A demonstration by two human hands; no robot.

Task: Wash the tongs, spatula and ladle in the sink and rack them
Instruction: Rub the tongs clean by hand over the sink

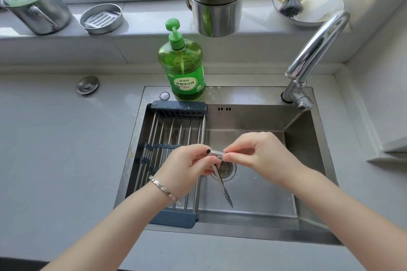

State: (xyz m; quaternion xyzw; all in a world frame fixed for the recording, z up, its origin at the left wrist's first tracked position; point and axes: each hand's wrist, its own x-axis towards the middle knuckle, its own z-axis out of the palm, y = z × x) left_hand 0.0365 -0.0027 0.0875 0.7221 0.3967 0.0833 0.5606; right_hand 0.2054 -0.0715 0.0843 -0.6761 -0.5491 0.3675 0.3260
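so i judge i'm on the tongs (221,179), rubbing them over the sink (253,193) with no water visibly running. my left hand (187,166) curls round the shaft just below the hinge end; my right hand (253,153) pinches that end. the tips hang down from my grip, above the drain (226,169). next probably calls for a rinse, then the rack (176,130) just left of my grip.
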